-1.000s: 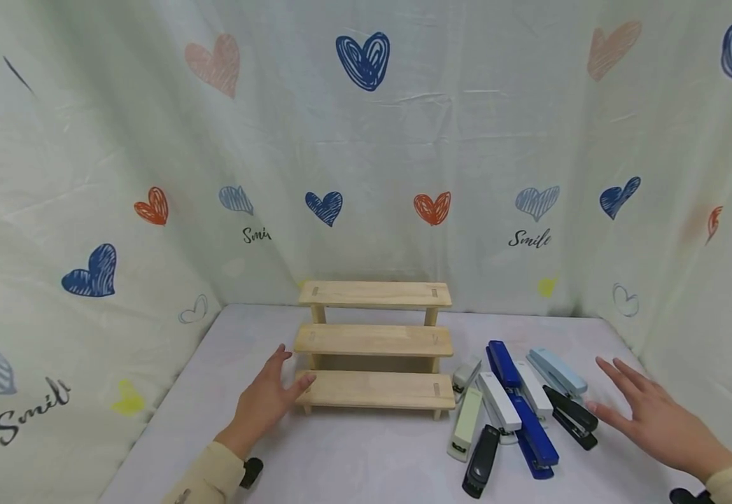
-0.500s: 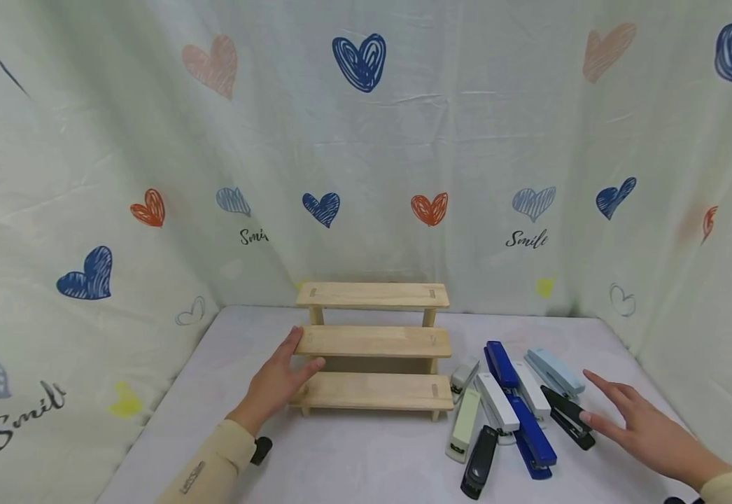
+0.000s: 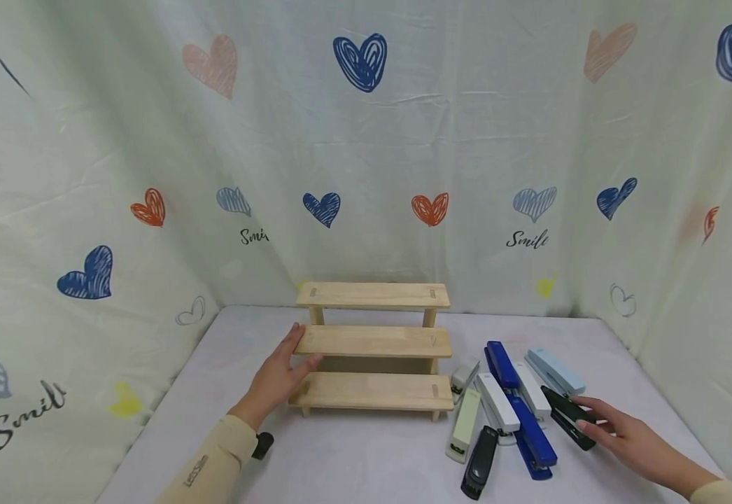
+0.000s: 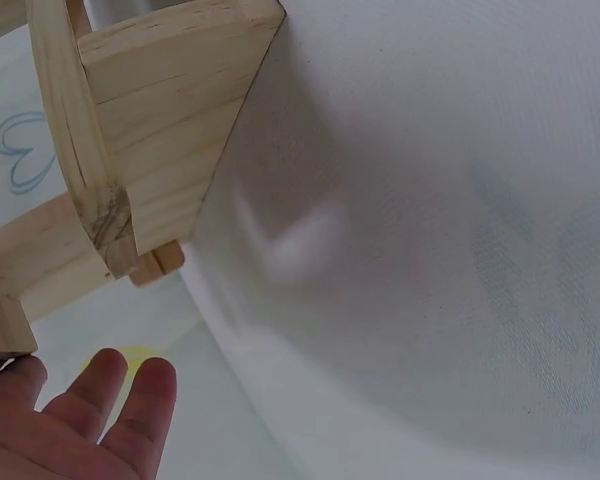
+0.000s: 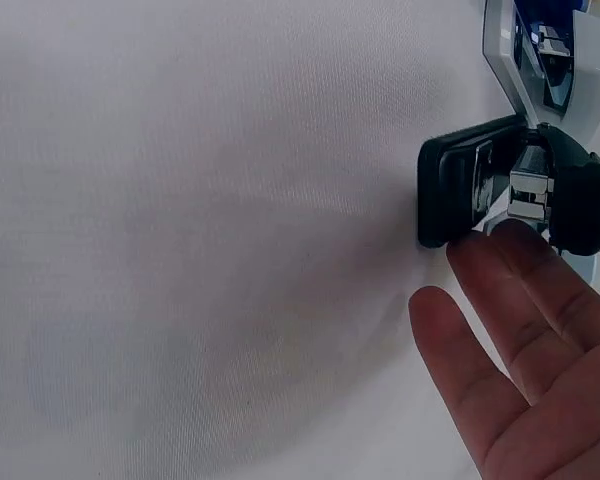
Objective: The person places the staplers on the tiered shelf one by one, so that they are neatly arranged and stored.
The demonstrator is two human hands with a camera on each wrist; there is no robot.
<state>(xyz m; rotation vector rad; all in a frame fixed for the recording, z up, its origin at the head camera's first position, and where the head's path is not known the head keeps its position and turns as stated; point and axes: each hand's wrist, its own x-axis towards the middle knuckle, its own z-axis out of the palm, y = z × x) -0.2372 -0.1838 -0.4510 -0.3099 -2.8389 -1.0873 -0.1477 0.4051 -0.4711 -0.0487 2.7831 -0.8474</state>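
The right hand [image 3: 630,437] had its thumb and fingers pinched on the near end of a black stapler [image 3: 561,404], which lay at the right side of a cluster of staplers. From the right wrist, I could see the stapler's two halves spread apart, with fingertips up against it. The left hand [image 3: 273,385] wasn't clenched: its fingers were extended, touching the left end of the middle shelf of a three-tier wooden rack [image 3: 372,341], the thumb by that shelf's near edge. The rack stood far back on the white-covered table [image 3: 353,462], left of the cluster.

Just far of the black stapler lay a light blue stapler [image 3: 556,372]. To its left came a white stapler [image 3: 532,392], then a long dark blue stapler [image 3: 528,421]. A pale green stapler [image 3: 465,425] lay near the rack's right end, with a dark stapler [image 3: 479,463] nearest me. Behind everything hung a pale curtain [image 3: 378,140] printed with hearts.
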